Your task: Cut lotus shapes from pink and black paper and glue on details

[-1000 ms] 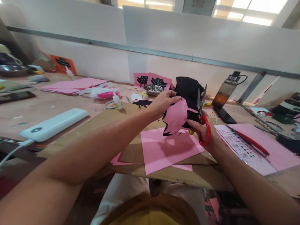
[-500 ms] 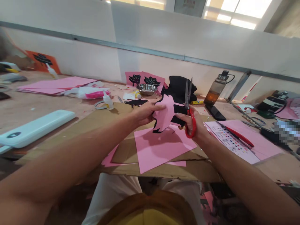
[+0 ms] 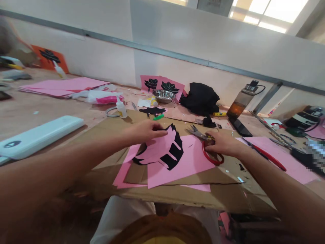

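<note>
My left hand (image 3: 152, 130) has its fingers closed on the top edge of a pink and black paper cutout (image 3: 162, 144). The cutout has a jagged black border and black bars on its right side, and it tilts over a pink sheet (image 3: 193, 162). Red-handled scissors (image 3: 212, 160) are in my right hand (image 3: 219, 141), beside the right edge of that sheet. Their blades are spread a little and point up and left. Fingers of the right hand close around the pivot and upper handles.
Cardboard (image 3: 101, 135) lies under the papers. Behind are a glue bottle (image 3: 121, 108), a metal bowl (image 3: 164, 96), a black cloth bundle (image 3: 201, 98) and a drink bottle (image 3: 240, 105). To the right lies a red pen-like tool (image 3: 269, 156); a white case (image 3: 43, 135) is at left.
The cutout has come down and left, turned, toward the pink sheet. My right hand has let go of it and moved right and down with the scissors, which have tipped from upright to low.
</note>
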A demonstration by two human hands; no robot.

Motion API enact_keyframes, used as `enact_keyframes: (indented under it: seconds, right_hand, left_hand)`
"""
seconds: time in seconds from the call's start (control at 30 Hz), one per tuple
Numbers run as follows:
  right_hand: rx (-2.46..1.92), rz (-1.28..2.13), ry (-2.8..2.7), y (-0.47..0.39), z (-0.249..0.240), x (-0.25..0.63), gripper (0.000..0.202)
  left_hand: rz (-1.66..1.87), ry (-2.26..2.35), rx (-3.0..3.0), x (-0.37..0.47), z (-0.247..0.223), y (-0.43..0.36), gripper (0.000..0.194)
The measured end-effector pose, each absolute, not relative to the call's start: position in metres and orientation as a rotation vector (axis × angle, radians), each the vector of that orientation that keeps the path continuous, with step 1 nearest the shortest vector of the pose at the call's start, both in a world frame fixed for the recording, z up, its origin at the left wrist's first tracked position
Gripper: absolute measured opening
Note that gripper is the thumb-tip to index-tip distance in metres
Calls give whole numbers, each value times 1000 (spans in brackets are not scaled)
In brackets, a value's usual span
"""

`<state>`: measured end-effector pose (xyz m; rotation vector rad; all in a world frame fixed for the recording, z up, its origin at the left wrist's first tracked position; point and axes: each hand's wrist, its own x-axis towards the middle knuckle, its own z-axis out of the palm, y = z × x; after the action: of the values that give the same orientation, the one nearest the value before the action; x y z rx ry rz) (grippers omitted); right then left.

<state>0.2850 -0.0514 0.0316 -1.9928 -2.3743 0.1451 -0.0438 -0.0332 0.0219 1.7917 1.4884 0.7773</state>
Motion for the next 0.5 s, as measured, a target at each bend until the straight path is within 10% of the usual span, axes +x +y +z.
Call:
enact_keyframes:
  seconds: [0.33,0.5]
  right_hand:
    - [-1814,117,-2315,24,57,227,24]
    - [-1839,82,-2398,87,33,198,29]
  left_hand:
    - [1753,1587,1319,-136,82,-7,15]
    - [1446,1833,1189,-169,77,31,22]
